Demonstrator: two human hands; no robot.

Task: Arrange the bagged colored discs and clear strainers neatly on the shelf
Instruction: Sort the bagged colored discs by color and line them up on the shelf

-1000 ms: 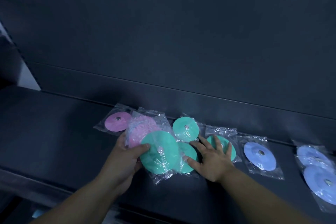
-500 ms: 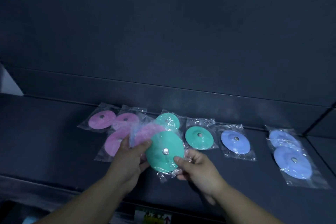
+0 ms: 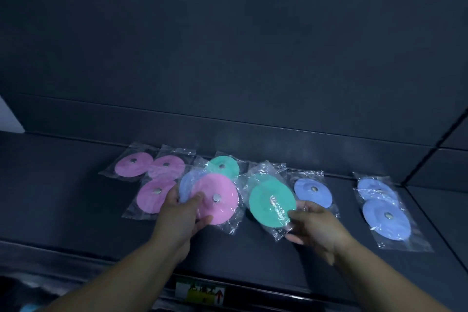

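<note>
Now: left hand [image 3: 182, 215] and right hand [image 3: 316, 225] each grip a bagged disc at the shelf [image 3: 63, 197]

The left hand pinches a pink bagged disc [image 3: 220, 197] at its lower left edge, thumb across the face and fingers curled underneath. A pale blue disc [image 3: 188, 182] in its own wrap peeks out behind the pink one, in the same grasp so far as can be told. The right hand holds a green bagged disc [image 3: 271, 202] by its lower right rim, thumb on top and fingers curled below the plastic. This disc is tilted with its face toward the camera, just right of the pink one, and the two wraps nearly touch.

The others lie on the dark shelf, all in clear bags. At the left sit three pink discs [image 3: 154, 196], two at the back and one nearer the front, overlapping. A second green disc [image 3: 225, 166] lies at the back, partly hidden by the held pink one. A single blue disc [image 3: 312, 192] lies just beyond the right hand. Well apart at the far right, two blue discs [image 3: 386, 219] overlap. A yellow-green label [image 3: 200, 292] with a red arrow sits on the shelf's front edge.
</note>
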